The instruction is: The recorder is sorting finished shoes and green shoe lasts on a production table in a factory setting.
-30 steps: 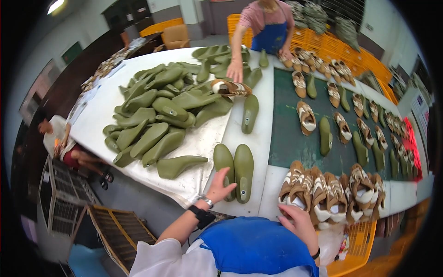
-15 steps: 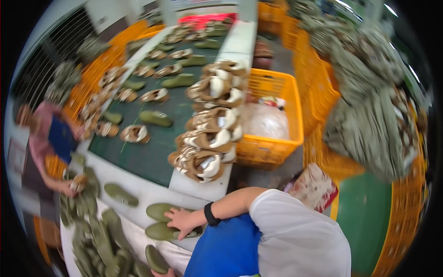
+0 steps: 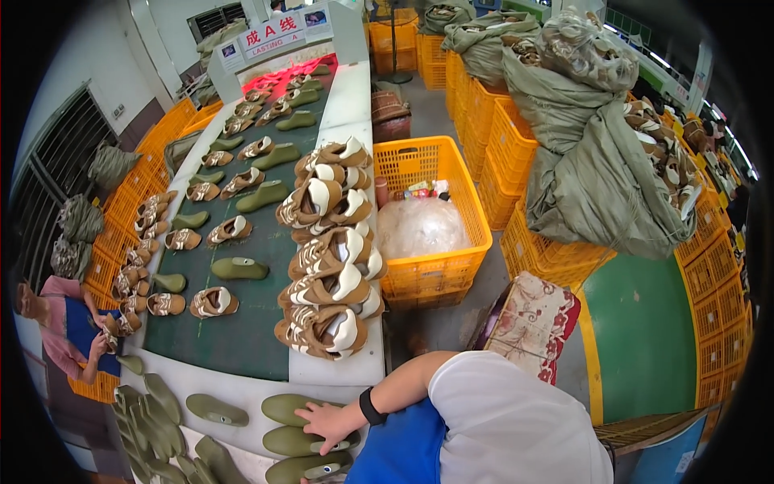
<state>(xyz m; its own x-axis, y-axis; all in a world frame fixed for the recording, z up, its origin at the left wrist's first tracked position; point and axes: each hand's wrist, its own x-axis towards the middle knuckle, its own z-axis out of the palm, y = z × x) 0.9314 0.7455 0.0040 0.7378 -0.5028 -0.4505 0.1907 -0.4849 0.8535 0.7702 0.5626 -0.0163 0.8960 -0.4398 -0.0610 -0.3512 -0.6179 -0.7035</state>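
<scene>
My right hand (image 3: 330, 423), with a black band on its wrist, lies palm down with fingers spread across two olive-green shoe lasts. Its fingertips touch the upper last (image 3: 282, 408) and its thumb side rests over the middle last (image 3: 289, 440). Closest to me is a third last (image 3: 302, 469) with a pale round mark, lying alongside them. Only a sliver of my left hand (image 3: 305, 481) shows at the lower edge, against this third last; its fingers are cut off from sight. A single last (image 3: 216, 410) lies farther left on the white surface.
Brown-and-white shoes (image 3: 326, 331) stand stacked along the white ledge (image 3: 372, 355). Shoes and lasts sit in rows on the green conveyor belt (image 3: 262, 339). Several lasts (image 3: 153, 423) are heaped at lower left. A co-worker (image 3: 68, 323) handles a shoe. An orange crate (image 3: 435, 274) holds clear plastic.
The last by my left hand has come level beside the other two. My right hand stays on the lasts. The view has shifted, and the co-worker's hands have come together at a shoe.
</scene>
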